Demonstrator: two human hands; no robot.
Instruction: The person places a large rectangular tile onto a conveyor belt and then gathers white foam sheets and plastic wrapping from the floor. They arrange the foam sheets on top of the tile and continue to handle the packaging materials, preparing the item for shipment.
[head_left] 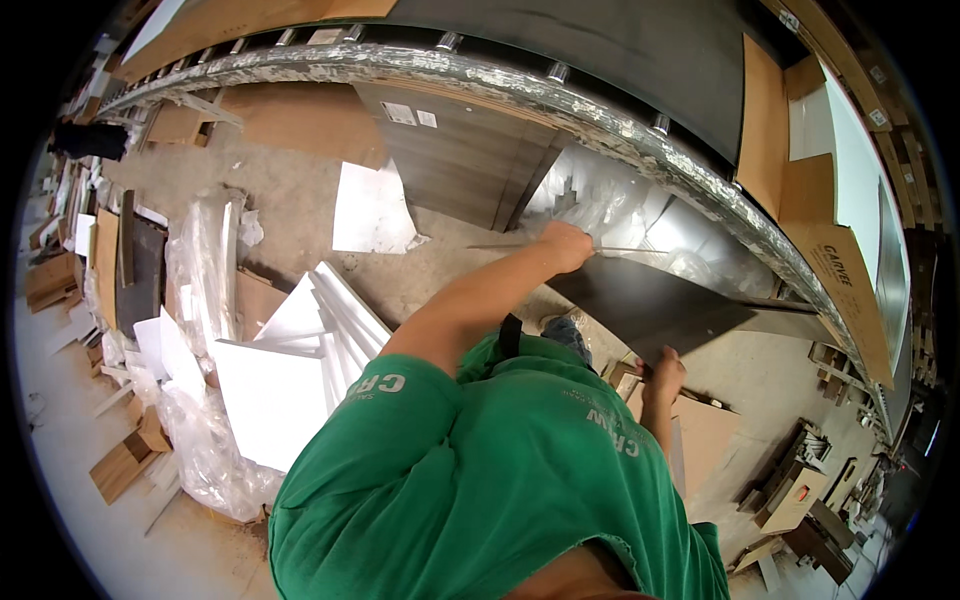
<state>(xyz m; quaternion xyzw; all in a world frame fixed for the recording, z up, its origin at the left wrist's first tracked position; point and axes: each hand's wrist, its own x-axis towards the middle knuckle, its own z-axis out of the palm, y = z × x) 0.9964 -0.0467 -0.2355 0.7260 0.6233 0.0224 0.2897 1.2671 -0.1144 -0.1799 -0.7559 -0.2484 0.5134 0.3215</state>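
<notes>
We record first the long roller conveyor (560,95), film-wrapped along its rail, which curves across the top of the view. A dark grey panel with labels (450,150) lies partly under it on the concrete floor (300,215). To the left sit white foam sheets (290,360), clear plastic wrap (200,440) and wood offcuts (125,460); cardboard cartons (840,270) stand at the right.

We hold a dark flat board (650,305) near the middle right, raised off the floor just beside the conveyor. Our left hand (565,245) is clamped on its upper far edge, arm extended; our right hand (662,372) grips its lower near edge. The hands are well apart, one at each end of that edge.

As to progress, we judge the board lifted and in carriage, not yet set down on any surface; the packaging already lies discarded about the floor.

The green shirt (500,480) blocks the floor beneath us. The board's far corner runs under the conveyor's shadow, and crumpled film (610,205) behind it is hard to make out. A thin pale strip by the left hand cannot be identified.
</notes>
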